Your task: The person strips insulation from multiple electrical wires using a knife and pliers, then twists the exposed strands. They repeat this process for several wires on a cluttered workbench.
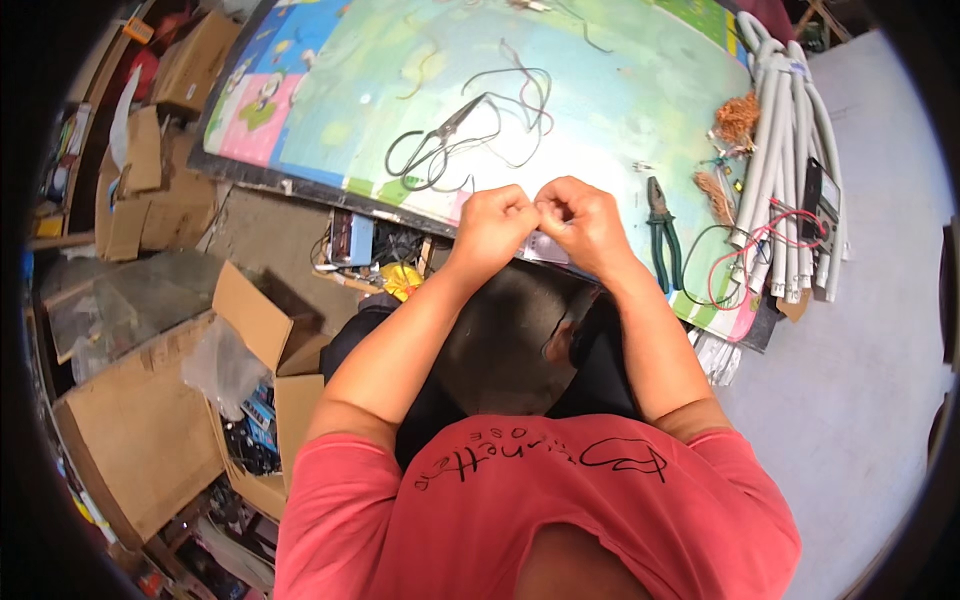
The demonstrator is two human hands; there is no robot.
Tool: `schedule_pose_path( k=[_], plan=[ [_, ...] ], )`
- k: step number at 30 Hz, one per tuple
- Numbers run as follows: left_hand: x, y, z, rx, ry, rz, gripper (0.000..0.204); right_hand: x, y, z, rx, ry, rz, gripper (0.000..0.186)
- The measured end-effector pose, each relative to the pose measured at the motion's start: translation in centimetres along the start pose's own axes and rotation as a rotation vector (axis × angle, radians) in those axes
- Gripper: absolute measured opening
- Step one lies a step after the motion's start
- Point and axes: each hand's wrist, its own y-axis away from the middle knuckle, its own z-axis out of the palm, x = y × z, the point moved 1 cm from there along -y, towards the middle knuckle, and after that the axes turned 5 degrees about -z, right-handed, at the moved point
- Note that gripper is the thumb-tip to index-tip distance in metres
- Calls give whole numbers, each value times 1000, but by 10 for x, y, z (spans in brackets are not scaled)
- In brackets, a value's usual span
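My left hand (497, 225) and my right hand (581, 220) meet at the front edge of the mat-covered table, fingertips pinched together on something too small or hidden to make out. Just beyond them, a pair of dark scissors (425, 150) lies among loose thin black wires (525, 115). Right of my right hand are green-handled pliers (661, 230), with a few small metal bits (643, 166) above them.
White flexible tubes (770, 150), copper wire bundles (737, 118) and a meter with red leads (820, 197) fill the table's right side. Cardboard boxes (140, 430) crowd the floor at left. Underneath the table's edge are a blue object (355, 237) and a yellow bag (400, 281).
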Motion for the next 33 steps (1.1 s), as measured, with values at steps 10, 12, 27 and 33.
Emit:
schedule_pose_path(
  k=[10, 12, 27, 33],
  plan=[
    [-6, -4, 11, 94, 240, -192, 16, -2, 6, 10, 138, 167, -144, 9],
    [-5, -4, 10, 72, 272, -181, 15, -2, 6, 14, 180, 168, -163, 9],
    [2, -4, -8, -89, 258, -282, 11, 79, 50, -113, -64, 801, 584, 65],
    [9, -5, -8, -85, 339, -245, 11, 124, 100, -101, -237, 970, 744, 89]
  ],
)
